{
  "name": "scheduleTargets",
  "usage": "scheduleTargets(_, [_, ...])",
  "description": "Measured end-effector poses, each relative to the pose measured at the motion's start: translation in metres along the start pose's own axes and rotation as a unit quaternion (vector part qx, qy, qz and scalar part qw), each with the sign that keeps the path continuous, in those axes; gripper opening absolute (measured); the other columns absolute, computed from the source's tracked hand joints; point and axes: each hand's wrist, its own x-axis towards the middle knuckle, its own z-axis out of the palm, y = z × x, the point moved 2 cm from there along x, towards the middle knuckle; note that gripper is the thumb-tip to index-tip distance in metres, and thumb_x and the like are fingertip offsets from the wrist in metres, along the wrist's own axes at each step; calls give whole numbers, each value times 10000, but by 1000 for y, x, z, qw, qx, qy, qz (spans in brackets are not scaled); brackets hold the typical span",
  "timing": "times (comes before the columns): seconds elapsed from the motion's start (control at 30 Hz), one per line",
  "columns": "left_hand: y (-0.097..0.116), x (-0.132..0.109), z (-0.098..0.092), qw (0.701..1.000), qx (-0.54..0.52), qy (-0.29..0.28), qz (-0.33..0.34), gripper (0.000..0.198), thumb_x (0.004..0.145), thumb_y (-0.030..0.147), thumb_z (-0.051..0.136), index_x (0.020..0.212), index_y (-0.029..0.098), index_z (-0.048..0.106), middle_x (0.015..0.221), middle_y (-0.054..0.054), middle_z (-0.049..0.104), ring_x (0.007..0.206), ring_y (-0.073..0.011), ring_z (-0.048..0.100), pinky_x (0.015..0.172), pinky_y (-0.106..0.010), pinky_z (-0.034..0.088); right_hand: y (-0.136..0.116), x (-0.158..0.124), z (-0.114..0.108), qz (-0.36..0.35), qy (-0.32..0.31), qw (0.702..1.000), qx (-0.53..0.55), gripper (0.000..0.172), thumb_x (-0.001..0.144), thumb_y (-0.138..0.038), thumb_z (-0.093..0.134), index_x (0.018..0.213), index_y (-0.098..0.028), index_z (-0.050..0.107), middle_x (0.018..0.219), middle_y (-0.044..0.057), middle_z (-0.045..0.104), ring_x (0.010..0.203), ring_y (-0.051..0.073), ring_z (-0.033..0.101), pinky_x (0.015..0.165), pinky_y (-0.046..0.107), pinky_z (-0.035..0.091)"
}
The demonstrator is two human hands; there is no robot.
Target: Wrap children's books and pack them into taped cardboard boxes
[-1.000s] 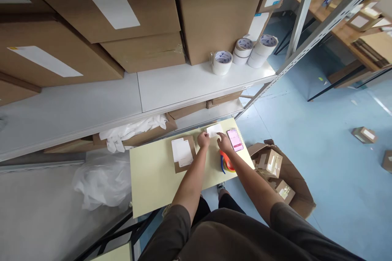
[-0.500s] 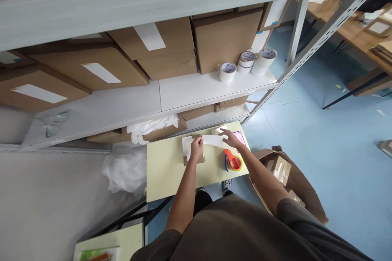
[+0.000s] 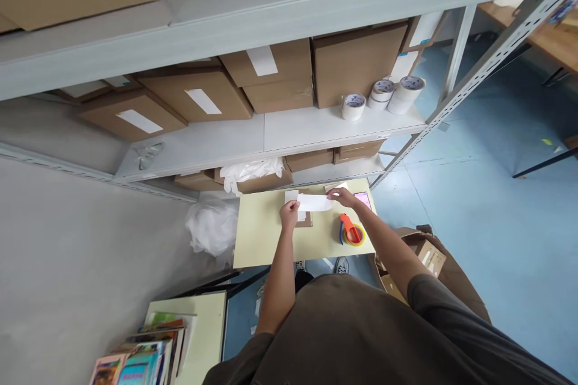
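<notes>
A white strip [image 3: 315, 203], whether paper or tape I cannot tell, is stretched level between my two hands. Its left end is pinched by my left hand [image 3: 289, 214], its right end by my right hand [image 3: 342, 196]. Beneath it on the pale yellow table [image 3: 262, 234] lies a small cardboard box [image 3: 307, 221] with white patches, partly covered by the strip and my left hand. Near my right forearm lies an orange tape dispenser [image 3: 348, 227] with a yellow-rimmed roll [image 3: 358, 240]. A phone with a pink screen [image 3: 362, 199] lies by the table's right edge.
A metal rack stands ahead, its shelf [image 3: 298, 132] carrying cardboard boxes [image 3: 359, 63] and white tape rolls [image 3: 353, 106]. An open carton [image 3: 460, 280] with small boxes stands on the floor at right. Books [image 3: 139, 361] are stacked at lower left, below a plastic bag [image 3: 212, 225].
The view has shifted, showing more books and upper boxes. My right hand has closed on the strip's right end, and the strip now shows broader and flatter between both hands.
</notes>
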Motion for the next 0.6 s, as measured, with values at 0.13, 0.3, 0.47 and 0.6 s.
scheduleTargets(0.13, [-16,-5,-19,995,-13,96,-38,177,823,360,691,768,215,776,761,-36,761,788,-227,697,764,-311,527,8,-4,-12,16,55,998,-7,428,860,-674,708,898,-262,818,1100,79,833,986,291,745,928,426,578])
scheduleTargets(0.3, [-23,-2,-42,991,-69,109,-23,198,798,401,746,786,211,802,805,-44,780,816,-225,717,792,-314,557,19,-12,-30,70,94,992,-44,400,895,-595,705,1091,-269,829,1331,110,776,1228,342,708,1073,488,547])
scheduleTargets(0.47, [-11,-12,-22,986,-137,89,-39,302,754,457,818,862,177,843,812,-61,775,765,-213,714,720,-313,591,4,-28,-10,48,195,975,-95,529,909,-562,715,1339,-256,760,1493,137,674,1433,346,582,1259,519,397])
scheduleTargets(0.6, [-4,-30,-3,983,-169,57,-50,403,710,520,858,905,167,853,827,-67,775,752,-197,699,646,-284,575,-11,-53,22,56,185,981,-1,538,899,-619,694,1297,-263,753,1390,140,735,1303,328,674,1130,490,522])
